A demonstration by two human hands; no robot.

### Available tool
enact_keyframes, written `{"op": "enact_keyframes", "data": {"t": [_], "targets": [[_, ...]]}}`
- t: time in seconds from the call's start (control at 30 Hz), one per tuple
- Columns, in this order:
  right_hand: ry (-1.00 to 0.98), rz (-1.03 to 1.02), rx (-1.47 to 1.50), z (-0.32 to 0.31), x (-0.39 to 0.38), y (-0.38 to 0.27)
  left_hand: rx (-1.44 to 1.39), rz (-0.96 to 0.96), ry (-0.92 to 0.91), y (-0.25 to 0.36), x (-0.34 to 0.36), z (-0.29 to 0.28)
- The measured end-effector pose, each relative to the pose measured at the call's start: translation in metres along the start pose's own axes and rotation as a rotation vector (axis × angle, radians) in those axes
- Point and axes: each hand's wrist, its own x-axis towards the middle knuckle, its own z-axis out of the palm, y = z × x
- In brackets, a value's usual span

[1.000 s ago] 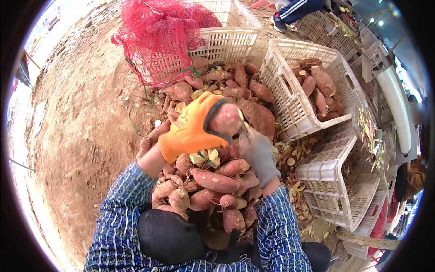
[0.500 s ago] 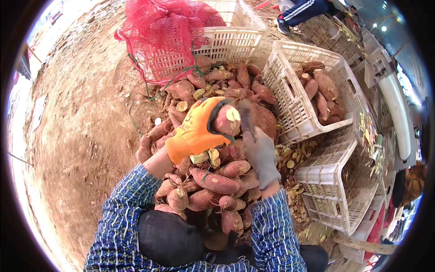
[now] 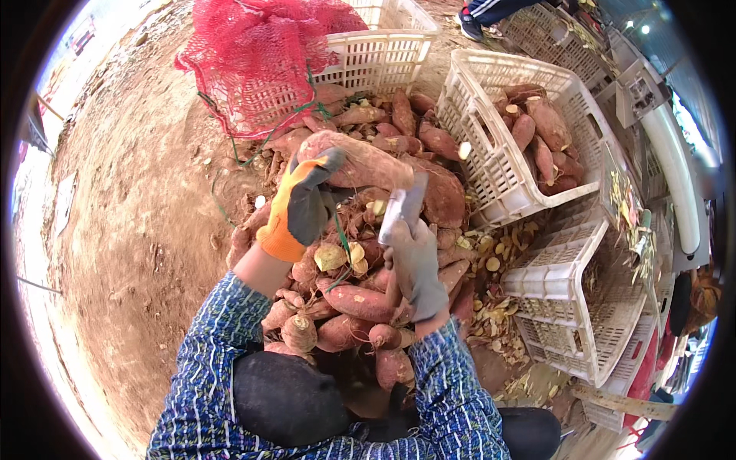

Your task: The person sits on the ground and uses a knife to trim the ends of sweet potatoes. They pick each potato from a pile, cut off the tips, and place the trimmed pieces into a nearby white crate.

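My left hand (image 3: 295,205), in an orange glove with a dark grey palm, is closed round the left end of a large reddish sweet potato (image 3: 356,161). The sweet potato lies nearly level above the heap. In my right hand (image 3: 418,267), gloved in grey, is a knife (image 3: 403,205) with a broad, short blade. Its blade touches or nearly touches the sweet potato's right end. A small pale slice (image 3: 464,150) shows just right of that end, against the crate. Below both hands spreads a heap of sweet potatoes (image 3: 356,301), some with cut yellow ends.
A white crate (image 3: 521,201) holding several sweet potatoes stands at the right, with a tipped crate (image 3: 548,280) nearer me. Red netting (image 3: 253,65) drapes over another crate (image 3: 383,57) at the back. Cut scraps (image 3: 498,326) litter the ground. A person's leg (image 3: 491,11) shows at the far top.
The sweet potato has turned from its cut end facing me to lying lengthwise. My left hand has shifted left, and the knife has come to its right end. A pale slice has appeared.
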Motion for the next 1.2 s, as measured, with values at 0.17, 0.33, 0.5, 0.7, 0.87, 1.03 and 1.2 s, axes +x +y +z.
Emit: {"op": "enact_keyframes", "data": {"t": [0.17, 0.33, 0.5, 0.7, 0.87, 1.03, 1.2], "targets": [[0.238, -0.208, 0.141, -0.031, -0.031, -0.041, 0.258, 0.054, -0.186, 0.004, 0.066, 0.052], [0.576, -0.481, 0.303, -0.077, -0.035, -0.087, 0.288, 0.038, -0.334, -0.02, 0.061, 0.156], [0.572, -0.43, 0.309, -0.091, -0.041, -0.081, 2.026, 0.076, -0.762, -0.105, 0.018, 0.039], [0.463, -0.332, 0.357, -0.074, -0.045, -0.076, 2.388, -0.024, -0.993, -0.155, 0.024, 0.031], [0.495, -0.385, 0.377, -0.084, -0.055, -0.089, 2.198, 0.052, -0.946, -0.139, 0.004, 0.027], [0.486, -0.387, 0.382, -0.087, -0.059, -0.091, 2.366, 0.051, -0.971, -0.141, 0.0, 0.031], [0.455, -0.383, 0.367, -0.083, -0.065, -0.097, 2.185, -0.344, -0.766, -0.157, 0.042, 0.029]]}}
